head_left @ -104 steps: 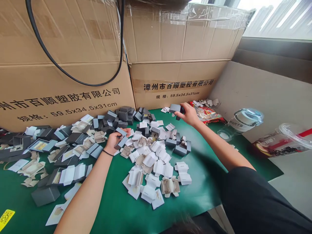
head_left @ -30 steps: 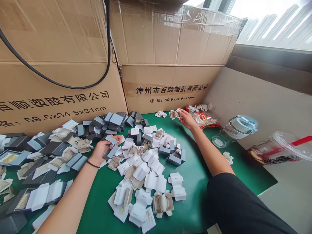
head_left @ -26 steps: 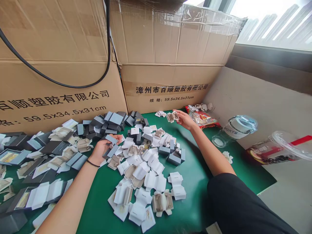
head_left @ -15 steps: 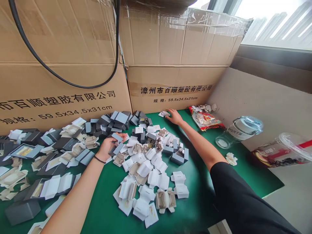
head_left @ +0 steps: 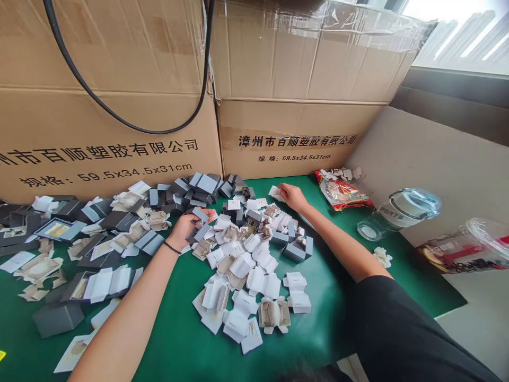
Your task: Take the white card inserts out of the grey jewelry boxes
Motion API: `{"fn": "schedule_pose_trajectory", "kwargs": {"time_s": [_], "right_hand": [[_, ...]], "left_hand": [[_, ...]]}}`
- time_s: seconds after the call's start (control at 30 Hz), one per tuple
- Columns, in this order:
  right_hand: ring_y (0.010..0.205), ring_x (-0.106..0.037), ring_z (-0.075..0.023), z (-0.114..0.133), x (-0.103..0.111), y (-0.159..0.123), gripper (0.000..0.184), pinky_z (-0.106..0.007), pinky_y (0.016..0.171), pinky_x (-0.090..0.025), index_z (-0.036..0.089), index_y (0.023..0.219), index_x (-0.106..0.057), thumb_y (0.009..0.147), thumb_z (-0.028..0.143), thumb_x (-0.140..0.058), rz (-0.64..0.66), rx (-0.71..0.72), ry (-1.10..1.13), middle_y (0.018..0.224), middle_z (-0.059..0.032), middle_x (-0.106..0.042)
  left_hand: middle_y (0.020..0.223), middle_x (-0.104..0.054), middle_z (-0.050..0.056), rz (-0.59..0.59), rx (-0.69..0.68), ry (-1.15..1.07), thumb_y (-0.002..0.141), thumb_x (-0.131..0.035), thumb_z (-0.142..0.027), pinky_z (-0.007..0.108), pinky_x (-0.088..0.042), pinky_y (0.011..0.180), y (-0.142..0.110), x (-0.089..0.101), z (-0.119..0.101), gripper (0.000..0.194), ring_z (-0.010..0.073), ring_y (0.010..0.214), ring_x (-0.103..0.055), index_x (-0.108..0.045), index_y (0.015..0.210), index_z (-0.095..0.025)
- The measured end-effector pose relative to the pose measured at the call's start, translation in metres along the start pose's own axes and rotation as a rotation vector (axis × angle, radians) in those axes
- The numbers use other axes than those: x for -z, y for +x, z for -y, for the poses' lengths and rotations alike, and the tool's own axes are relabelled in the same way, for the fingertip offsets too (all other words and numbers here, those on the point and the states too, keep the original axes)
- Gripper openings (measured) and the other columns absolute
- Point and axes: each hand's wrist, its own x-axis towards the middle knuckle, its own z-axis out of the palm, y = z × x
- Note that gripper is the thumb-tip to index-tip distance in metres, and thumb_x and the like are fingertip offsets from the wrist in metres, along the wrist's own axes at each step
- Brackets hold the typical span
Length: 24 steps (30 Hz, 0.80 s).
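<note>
Pinching a white card (head_left: 274, 192), the right hand (head_left: 293, 198) was near a carton (head_left: 294, 119). The left hand (head_left: 183, 230) gripped a grey box (head_left: 201, 232).

right hand (head_left: 293, 197): white card (head_left: 275, 193) now at fingertips; cardboard insert, pinched there earlier, gone from between them.

Taking the heap of papers (head_left: 243, 263) mid-table (head_left: 318, 329) as centre, boxes (head_left: 204, 184) are stacked at eleven o'clock, and more lie mixed with papers at nine. The bag (head_left: 341, 194) lies at two, the cup (head_left: 457, 248) at three, the bottle (head_left: 397, 214) between; cartons (head_left: 286, 119) stand behind.
</note>
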Motion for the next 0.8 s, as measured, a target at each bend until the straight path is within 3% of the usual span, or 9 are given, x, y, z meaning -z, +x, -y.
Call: {"fn": "schedule_pose_trajectory", "kwargs": {"time_s": [0.13,0.23,0.33,0.4,0.47,0.57,0.67,0.8], "right_hand": [[0.056,-0.057,-0.0131,-0.004,-0.003,-0.024,0.037,-0.025,0.056,-0.047,0.017,0.102,-0.058,0.09,0.031,-0.026,-0.027,-0.124,0.12,0.077,-0.0039,-0.063],[0.053,-0.056,-0.0121,0.0,-0.003,-0.034,0.044,-0.024,0.051,-0.047,0.018,0.106,-0.056,0.091,0.036,-0.019,0.007,-0.148,0.206,0.078,-0.0037,-0.064],[0.073,-0.061,-0.0142,0.01,0.004,-0.036,0.044,-0.027,0.066,-0.05,0.02,0.118,-0.052,0.092,0.041,-0.024,0.073,-0.091,0.262,0.1,-0.0059,-0.064],[0.093,-0.06,-0.0177,0.017,0.009,-0.034,0.041,-0.031,0.082,-0.047,0.023,0.118,-0.055,0.086,0.046,-0.043,0.13,-0.032,0.286,0.112,-0.0056,-0.062],[0.103,-0.056,-0.0211,0.022,0.012,-0.031,0.043,-0.033,0.091,-0.043,0.023,0.112,-0.061,0.075,0.046,-0.06,0.185,0.01,0.31,0.114,-0.0056,-0.062],[0.102,-0.057,-0.0218,0.026,0.014,-0.029,0.041,-0.033,0.091,-0.042,0.022,0.104,-0.065,0.069,0.043,-0.067,0.238,0.022,0.372,0.11,-0.0053,-0.064],[0.091,-0.06,-0.0196,0.026,0.012,-0.033,0.039,-0.03,0.082,-0.046,0.02,0.1,-0.066,0.07,0.044,-0.065,0.268,-0.023,0.466,0.101,-0.003,-0.067],[0.062,-0.059,-0.0133,0.022,0.01,-0.041,0.037,-0.025,0.059,-0.049,0.015,0.086,-0.066,0.071,0.049,-0.063,0.263,-0.155,0.606,0.073,-0.0018,-0.066]], "left_hand": [[0.091,-0.071,0.011,-0.016,-0.009,0.009,0.061,-0.055,-0.013,0.035,-0.055,0.08,0.001,-0.001,0.001,0.014,0.0255,0.093,-0.064,-0.066,0.068,-0.011],[0.088,-0.072,0.01,-0.018,-0.006,0.007,0.06,-0.055,-0.012,0.034,-0.055,0.079,0.0,-0.002,0.0,0.011,0.025,0.091,-0.065,-0.065,0.064,-0.011],[0.085,-0.072,0.01,-0.019,0.004,0.011,0.06,-0.055,-0.012,0.032,-0.055,0.078,0.0,-0.003,-0.001,0.013,0.0237,0.087,-0.066,-0.066,0.065,-0.011],[0.085,-0.071,0.01,-0.018,0.014,0.028,0.06,-0.054,-0.013,0.031,-0.055,0.077,-0.001,-0.004,-0.002,0.017,0.0233,0.086,-0.066,-0.068,0.07,-0.01],[0.087,-0.071,0.011,-0.016,0.017,0.036,0.06,-0.054,-0.013,0.031,-0.054,0.077,-0.001,-0.004,-0.002,0.019,0.0234,0.086,-0.066,-0.069,0.072,-0.009],[0.09,-0.071,0.011,-0.012,0.014,0.047,0.06,-0.053,-0.013,0.031,-0.055,0.077,-0.001,-0.003,-0.001,0.02,0.0237,0.087,-0.065,-0.069,0.073,-0.009],[0.09,-0.071,0.01,-0.007,0.018,0.059,0.061,-0.055,-0.015,0.029,-0.055,0.076,-0.001,-0.002,-0.001,0.022,0.0227,0.087,-0.065,-0.071,0.075,-0.009],[0.092,-0.071,0.011,-0.016,0.018,0.071,0.06,-0.055,-0.015,0.028,-0.054,0.074,-0.002,-0.003,-0.001,0.023,0.023,0.086,-0.065,-0.072,0.075,-0.009]]}}
